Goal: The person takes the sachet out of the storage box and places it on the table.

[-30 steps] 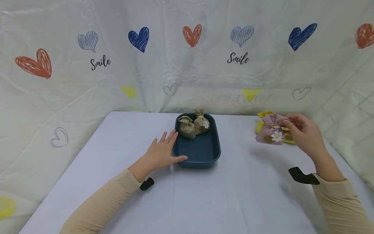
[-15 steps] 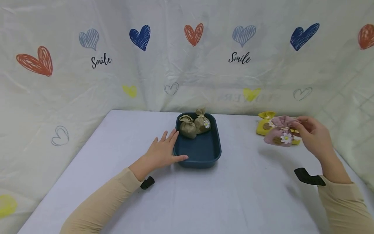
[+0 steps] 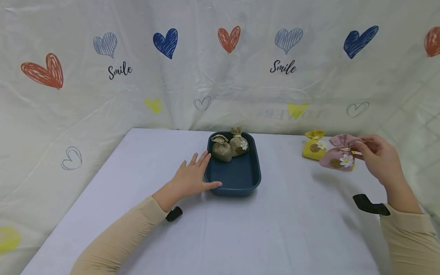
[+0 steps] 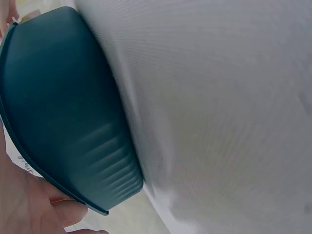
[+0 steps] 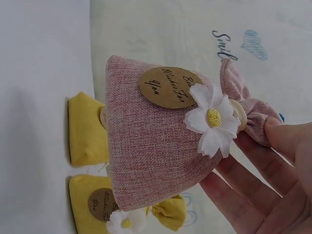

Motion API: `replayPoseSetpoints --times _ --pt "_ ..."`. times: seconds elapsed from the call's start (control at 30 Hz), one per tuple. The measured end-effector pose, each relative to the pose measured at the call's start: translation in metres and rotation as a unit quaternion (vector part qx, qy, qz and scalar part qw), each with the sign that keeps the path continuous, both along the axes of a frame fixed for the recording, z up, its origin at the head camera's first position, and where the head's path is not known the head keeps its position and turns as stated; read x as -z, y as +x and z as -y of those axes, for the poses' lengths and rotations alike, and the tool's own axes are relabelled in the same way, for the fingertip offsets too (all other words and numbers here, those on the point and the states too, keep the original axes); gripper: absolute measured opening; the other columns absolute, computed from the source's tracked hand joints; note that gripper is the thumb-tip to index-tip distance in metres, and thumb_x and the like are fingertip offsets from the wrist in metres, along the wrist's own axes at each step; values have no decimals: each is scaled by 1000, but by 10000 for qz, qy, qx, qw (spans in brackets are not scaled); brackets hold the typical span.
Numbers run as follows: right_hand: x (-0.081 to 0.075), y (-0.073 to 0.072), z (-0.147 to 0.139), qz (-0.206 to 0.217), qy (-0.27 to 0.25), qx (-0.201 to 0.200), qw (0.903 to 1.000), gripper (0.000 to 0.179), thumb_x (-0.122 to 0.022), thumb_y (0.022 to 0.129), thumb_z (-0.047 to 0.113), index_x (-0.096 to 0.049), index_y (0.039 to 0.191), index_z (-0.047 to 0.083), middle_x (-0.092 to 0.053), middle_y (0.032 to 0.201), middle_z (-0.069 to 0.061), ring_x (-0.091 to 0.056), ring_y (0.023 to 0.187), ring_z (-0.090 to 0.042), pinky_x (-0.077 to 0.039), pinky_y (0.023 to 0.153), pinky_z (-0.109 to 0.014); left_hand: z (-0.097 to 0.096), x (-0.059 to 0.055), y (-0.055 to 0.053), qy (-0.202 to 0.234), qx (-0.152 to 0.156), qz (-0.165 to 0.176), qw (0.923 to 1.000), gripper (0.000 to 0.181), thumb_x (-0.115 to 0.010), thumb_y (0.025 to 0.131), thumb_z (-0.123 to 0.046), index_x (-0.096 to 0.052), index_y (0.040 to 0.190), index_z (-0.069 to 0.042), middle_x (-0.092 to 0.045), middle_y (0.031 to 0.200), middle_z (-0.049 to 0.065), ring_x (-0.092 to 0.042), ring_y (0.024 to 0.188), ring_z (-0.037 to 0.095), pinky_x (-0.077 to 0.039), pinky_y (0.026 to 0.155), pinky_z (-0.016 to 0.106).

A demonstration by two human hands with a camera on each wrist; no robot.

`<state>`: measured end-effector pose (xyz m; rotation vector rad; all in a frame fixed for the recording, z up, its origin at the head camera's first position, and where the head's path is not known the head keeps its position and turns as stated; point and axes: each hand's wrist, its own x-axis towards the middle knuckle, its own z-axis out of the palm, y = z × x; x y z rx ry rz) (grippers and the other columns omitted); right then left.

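My right hand (image 3: 383, 162) pinches the gathered top of a pink cloth sachet (image 3: 334, 157) and holds it above the table at the right. A white flower and a round brown tag decorate the sachet (image 5: 156, 141). With fingers straight and spread, my left hand (image 3: 188, 178) rests against the left side of a dark blue-green tray (image 3: 258, 168). Inside the tray's far end sit two olive-brown sachets, one plain (image 3: 221, 151) and one with a white flower (image 3: 237, 149). The left wrist view shows the tray's outer wall (image 4: 58, 97) beside my fingers.
Behind the pink sachet stand two yellow sachets; one yellow sachet (image 3: 313, 149) shows well in the head view, the other is mostly covered. A white cloth (image 3: 275, 233) covers the table. A curtain (image 3: 254, 88) printed with hearts hangs along its back edge.
My right hand has moved to the right with the pink sachet, uncovering one yellow sachet. My left hand has stayed at the tray; the view has shifted slightly.
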<state>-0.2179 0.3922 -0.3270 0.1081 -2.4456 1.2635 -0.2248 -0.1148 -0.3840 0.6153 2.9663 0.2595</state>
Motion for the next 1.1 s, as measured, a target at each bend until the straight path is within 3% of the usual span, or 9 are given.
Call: replayPoseSetpoints --times 0.17,0.23,0.47,0.7,0.9,1.1 --pt "5 -2 -6 166 39 55 9998 9 -53 107 12 -57 108 3 -57 88 34 -60 74 17 -50 65 -7 1 1 0 3 7 -4 10000 110 -52 90 -79 -13 166 -11 -7 172 6 -12 155 39 -19 117 66" --pt "7 -2 -9 154 -118 -6 9998 5 -54 107 9 -58 106 9 -58 88 34 -61 74 16 -50 65 -7 1 2 -1 10 1 9 10000 110 -53 90 -79 -13 166 -11 -7 172 6 -12 155 39 -18 117 66" --pt "10 1 -24 135 -408 -84 9990 20 -54 106 7 -59 104 26 -60 91 35 -63 74 16 -50 64 -7 0 2 -2 39 35 -9 10000 110 -52 90 -80 -13 166 -11 -7 172 6 -13 155 40 -19 117 66" --pt "13 3 -33 242 -51 500 9984 18 -51 108 15 -55 104 32 -51 89 40 -56 73 22 -47 63 -4 0 2 -3 -17 57 -33 10000 110 -51 90 -80 -13 166 -11 -7 172 6 -13 155 40 -20 117 66" --pt "16 4 -41 357 229 859 9954 16 -48 110 18 -52 107 34 -47 92 35 -52 74 24 -46 63 -3 0 2 -4 -66 42 -28 10000 111 -50 89 -81 -11 166 -13 -6 172 5 -12 155 39 -20 117 66" --pt "20 4 -47 324 95 777 9964 17 -47 109 14 -53 105 29 -50 87 38 -54 71 22 -46 61 -5 0 2 -3 -67 -11 3 10000 110 -51 89 -81 -12 166 -13 -7 172 5 -13 155 39 -19 117 66"
